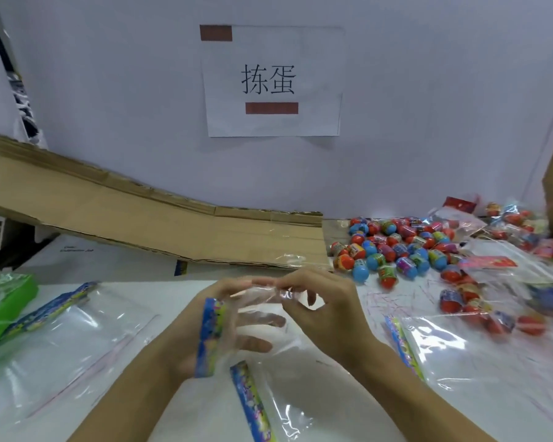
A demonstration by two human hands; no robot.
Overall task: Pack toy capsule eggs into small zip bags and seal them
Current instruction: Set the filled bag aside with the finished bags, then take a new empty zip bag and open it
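Both the left hand and right hand pinch an empty clear zip bag at its mouth. Loose capsule eggs lie far right; filled bags lie beyond them.

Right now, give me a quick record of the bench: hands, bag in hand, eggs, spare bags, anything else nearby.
left hand: holds a clear zip bag, fingers behind the film
right hand: pinches the bag's top edge
bag contents: no egg visible inside
loose eggs: heaped on the table's far right
spare bags: lying flat on the table
cardboard: slanted along the wall
paper sign: on the wall
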